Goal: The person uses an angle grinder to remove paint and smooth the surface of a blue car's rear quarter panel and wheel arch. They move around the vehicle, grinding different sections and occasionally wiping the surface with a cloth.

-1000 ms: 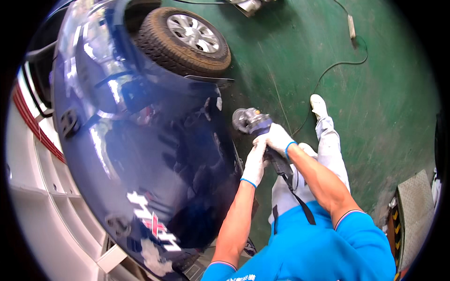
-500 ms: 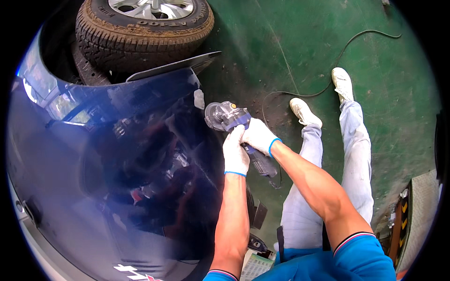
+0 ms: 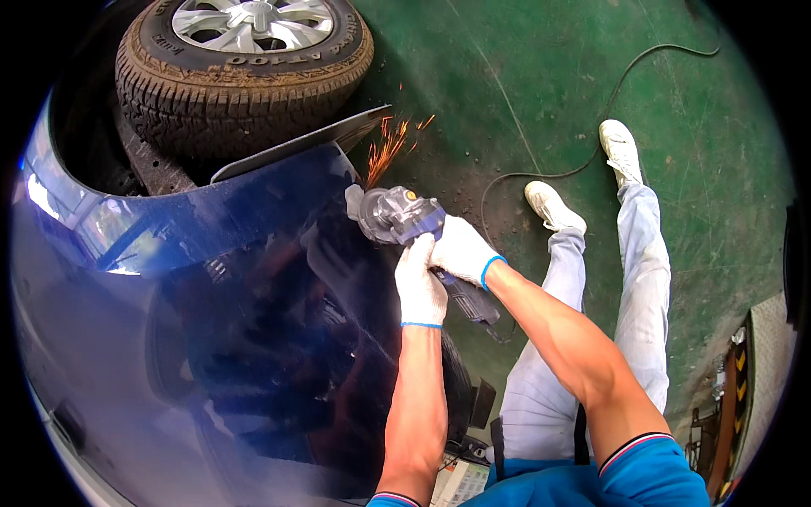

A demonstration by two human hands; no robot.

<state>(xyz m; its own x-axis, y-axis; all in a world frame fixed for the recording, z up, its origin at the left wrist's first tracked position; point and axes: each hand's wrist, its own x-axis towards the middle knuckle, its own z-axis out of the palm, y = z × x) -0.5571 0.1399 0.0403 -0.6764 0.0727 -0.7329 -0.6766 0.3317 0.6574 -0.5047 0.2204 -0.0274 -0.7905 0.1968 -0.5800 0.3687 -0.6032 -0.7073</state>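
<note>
Blue cloth of a short-sleeved shirt (image 3: 557, 486) along the lower edge, with narrow striped trim on the sleeves. Bare forearms stretching forward from it, the left beside the car, the right slanting in across the legs. Pale trousers (image 3: 635, 279) and white shoes (image 3: 623, 152) on the right, feet apart, one ahead of the other.

White knitted gloves with blue cuffs on both hands. Left hand (image 3: 421, 286) curled against the near side of an angle grinder (image 3: 407, 216), thumb up toward the tool's head; right hand (image 3: 461, 250) wrapped over the tool's body. Both closed around the grinder, right next to each other, most fingertips hidden. Grinder at the edge of a dark blue car (image 3: 245, 338), head and round disc to the left, dark handle trailing back toward the legs. Disc just beside a pale patch (image 3: 353, 203) on the car's corner; impossible to tell the exact point of contact.

Orange sparks (image 3: 387, 154) fanning away from the disc, close to the tip of a thin grey flap (image 3: 296, 145). Green floor (image 3: 481, 76) to the right, scratched, with dark grit near the grinder and a black cord (image 3: 672, 46) winding past the shoes. Beyond the flap, a brown-stained tyre (image 3: 245, 106) around a silver spoked rim (image 3: 256, 15).
</note>
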